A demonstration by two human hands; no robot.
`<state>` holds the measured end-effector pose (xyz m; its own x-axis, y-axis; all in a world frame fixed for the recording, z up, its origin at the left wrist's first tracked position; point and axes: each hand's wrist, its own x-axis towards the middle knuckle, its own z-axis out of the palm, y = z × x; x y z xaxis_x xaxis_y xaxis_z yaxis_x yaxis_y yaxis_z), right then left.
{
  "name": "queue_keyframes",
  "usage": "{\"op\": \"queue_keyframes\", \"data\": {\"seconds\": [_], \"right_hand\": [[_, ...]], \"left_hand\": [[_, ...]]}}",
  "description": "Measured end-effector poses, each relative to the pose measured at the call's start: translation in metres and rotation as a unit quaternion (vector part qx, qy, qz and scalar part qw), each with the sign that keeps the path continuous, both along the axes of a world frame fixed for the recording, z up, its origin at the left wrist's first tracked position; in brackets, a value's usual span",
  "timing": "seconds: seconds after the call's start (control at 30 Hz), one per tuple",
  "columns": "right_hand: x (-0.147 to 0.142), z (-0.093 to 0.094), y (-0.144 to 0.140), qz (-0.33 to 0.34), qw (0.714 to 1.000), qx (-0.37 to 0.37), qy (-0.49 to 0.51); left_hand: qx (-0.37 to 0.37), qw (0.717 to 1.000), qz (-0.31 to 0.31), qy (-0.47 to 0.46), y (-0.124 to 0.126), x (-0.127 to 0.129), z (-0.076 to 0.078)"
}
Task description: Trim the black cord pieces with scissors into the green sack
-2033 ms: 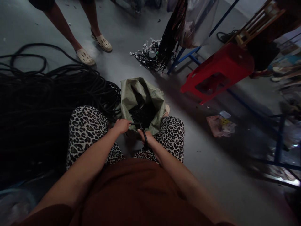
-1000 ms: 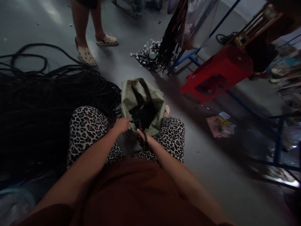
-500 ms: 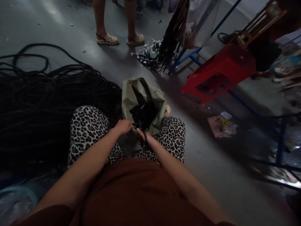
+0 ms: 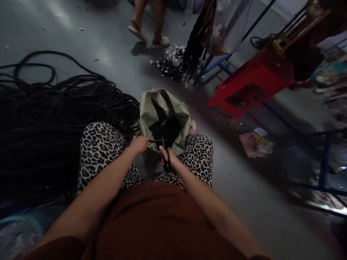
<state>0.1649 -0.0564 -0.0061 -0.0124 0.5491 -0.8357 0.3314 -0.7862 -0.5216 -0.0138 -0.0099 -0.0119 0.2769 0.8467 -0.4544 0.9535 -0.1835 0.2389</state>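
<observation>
A: Entry one, the hands?

B: Left hand (image 4: 139, 143) is closed around the end of a short black cable piece (image 4: 155, 141), held level over the near lip of the sack. Right hand (image 4: 168, 159) is closed around black scissors (image 4: 166, 152), with the blades pointing up toward that cable piece, just beside it.

A: The sack itself?

B: Green woven sack (image 4: 162, 108) stands open on the floor (image 4: 244, 187) between the person's knees in leopard-print trousers (image 4: 100, 148). Dark cut bits (image 4: 166, 130) lie inside it.

A: Around the sack?

B: Left of the sack, a big heap of black cable (image 4: 54, 112), touching its side. Beyond the sack, a bundle of black wires with white ends (image 4: 176, 65) and another person's sandalled feet (image 4: 159, 41). Right of the sack, well apart, a red stool (image 4: 255, 79) tipped over, and a pink wrapper (image 4: 255, 144) on the floor.
</observation>
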Motion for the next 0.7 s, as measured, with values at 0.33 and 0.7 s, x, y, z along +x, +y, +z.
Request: {"op": "queue_keyframes", "data": {"seconds": [0.33, 0.7], "right_hand": [[0.002, -0.016, -0.002, 0.002, 1.000, 0.012, -0.024], [0.003, -0.020, -0.002, 0.044, 0.997, 0.017, -0.054]], "left_hand": [[-0.022, 1.000, 0.008, 0.009, 0.000, 0.003, 0.003], [-0.027, 1.000, 0.001, 0.014, 0.000, 0.004, 0.004]]}}
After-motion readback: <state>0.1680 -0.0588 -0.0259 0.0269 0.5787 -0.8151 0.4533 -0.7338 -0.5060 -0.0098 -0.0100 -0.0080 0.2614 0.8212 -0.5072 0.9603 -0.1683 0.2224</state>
